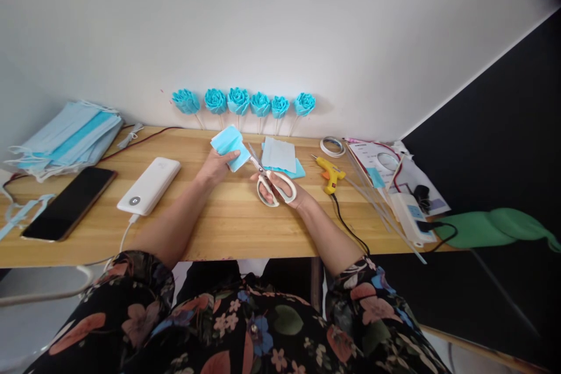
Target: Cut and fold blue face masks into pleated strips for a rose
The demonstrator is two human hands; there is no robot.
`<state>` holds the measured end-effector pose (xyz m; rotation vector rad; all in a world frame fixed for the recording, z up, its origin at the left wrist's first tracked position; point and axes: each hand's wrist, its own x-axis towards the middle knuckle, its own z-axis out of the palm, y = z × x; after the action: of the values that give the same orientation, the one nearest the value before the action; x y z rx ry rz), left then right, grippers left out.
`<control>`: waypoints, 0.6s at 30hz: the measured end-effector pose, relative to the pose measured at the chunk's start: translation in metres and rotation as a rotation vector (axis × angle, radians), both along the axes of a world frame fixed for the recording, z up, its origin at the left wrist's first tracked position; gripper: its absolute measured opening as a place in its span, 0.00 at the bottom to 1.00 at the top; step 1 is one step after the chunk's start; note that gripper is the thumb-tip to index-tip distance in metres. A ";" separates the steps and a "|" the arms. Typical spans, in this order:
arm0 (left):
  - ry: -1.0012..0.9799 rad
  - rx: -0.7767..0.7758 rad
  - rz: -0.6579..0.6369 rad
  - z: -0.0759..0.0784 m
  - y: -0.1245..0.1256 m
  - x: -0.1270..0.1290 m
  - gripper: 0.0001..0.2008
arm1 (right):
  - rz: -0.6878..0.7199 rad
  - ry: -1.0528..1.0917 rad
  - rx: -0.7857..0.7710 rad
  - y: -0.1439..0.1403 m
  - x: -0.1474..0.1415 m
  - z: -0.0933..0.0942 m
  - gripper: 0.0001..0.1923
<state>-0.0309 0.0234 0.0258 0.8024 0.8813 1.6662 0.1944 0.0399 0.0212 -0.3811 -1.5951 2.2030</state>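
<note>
left hand (215,167) fingers pinching one pleated blue sheet (228,144) | right hand (284,187) gripping white-handled scissors (267,182), frame centre | six blue roses (239,100) standing behind

My right hand (284,188) is covering part of the scissors (268,182) handles. My left hand (215,166) is hiding the lower edge of the blue mask piece (228,145). The left frame edge is cutting off the mask stack (65,139).

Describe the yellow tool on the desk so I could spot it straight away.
Start at the wooden desk and look just beyond the right hand holding the scissors. The glue gun lies there, trailing a black cord: the only yellow thing among blue and white pieces.
</note>
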 end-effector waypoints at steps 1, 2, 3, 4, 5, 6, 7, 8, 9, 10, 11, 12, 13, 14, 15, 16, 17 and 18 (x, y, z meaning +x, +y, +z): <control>-0.001 0.002 -0.005 0.001 0.000 0.000 0.29 | -0.001 -0.004 -0.001 -0.001 0.000 0.001 0.27; 0.004 0.002 -0.012 0.001 -0.001 0.001 0.29 | -0.002 -0.010 -0.001 -0.002 0.000 0.003 0.27; 0.011 0.001 -0.019 0.002 -0.001 0.001 0.29 | -0.006 -0.017 0.000 -0.002 0.000 0.003 0.27; 0.020 -0.002 -0.024 0.002 -0.001 0.002 0.29 | -0.012 -0.026 0.002 -0.002 0.000 0.004 0.27; 0.027 -0.006 -0.029 0.002 -0.002 0.003 0.29 | -0.018 -0.035 0.002 -0.002 0.000 0.004 0.28; 0.034 -0.010 -0.034 0.001 -0.002 0.004 0.29 | -0.022 -0.039 0.000 -0.002 0.000 0.004 0.28; 0.038 -0.014 -0.040 0.001 -0.002 0.005 0.30 | -0.023 -0.039 -0.003 -0.002 -0.001 0.003 0.29; 0.040 -0.015 -0.044 0.001 -0.002 0.005 0.30 | -0.024 -0.034 -0.008 -0.002 -0.002 0.003 0.30; 0.037 -0.015 -0.048 0.000 -0.002 0.006 0.30 | -0.024 -0.028 -0.013 -0.001 -0.002 0.002 0.31; 0.033 -0.013 -0.052 0.000 -0.003 0.007 0.30 | -0.025 -0.021 -0.017 -0.001 -0.003 0.001 0.31; 0.027 -0.012 -0.054 0.000 -0.003 0.007 0.30 | -0.029 -0.014 -0.018 -0.001 -0.004 0.001 0.32; 0.022 -0.012 -0.053 0.000 -0.003 0.007 0.30 | -0.036 -0.007 -0.019 -0.001 -0.005 0.000 0.32; 0.017 -0.012 -0.049 0.000 -0.003 0.007 0.30 | -0.044 -0.001 -0.022 -0.002 -0.006 0.000 0.32; 0.011 -0.010 -0.042 -0.001 -0.003 0.006 0.31 | -0.054 0.004 -0.027 -0.002 -0.007 0.000 0.32; 0.002 -0.008 -0.035 -0.001 -0.003 0.006 0.32 | -0.065 0.008 -0.033 -0.002 -0.007 0.000 0.32; -0.010 -0.004 -0.029 0.000 -0.003 0.006 0.32 | -0.075 0.011 -0.039 -0.002 -0.008 0.000 0.31; -0.025 -0.001 -0.025 0.000 -0.003 0.005 0.33 | -0.083 0.012 -0.045 -0.003 -0.008 0.001 0.31; -0.039 0.003 -0.023 0.000 -0.003 0.004 0.34 | -0.087 0.011 -0.050 -0.003 -0.008 0.001 0.30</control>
<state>-0.0265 0.0209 0.0256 0.7770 0.8401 1.6574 0.1864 0.0371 0.0220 -0.4435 -1.4917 2.1783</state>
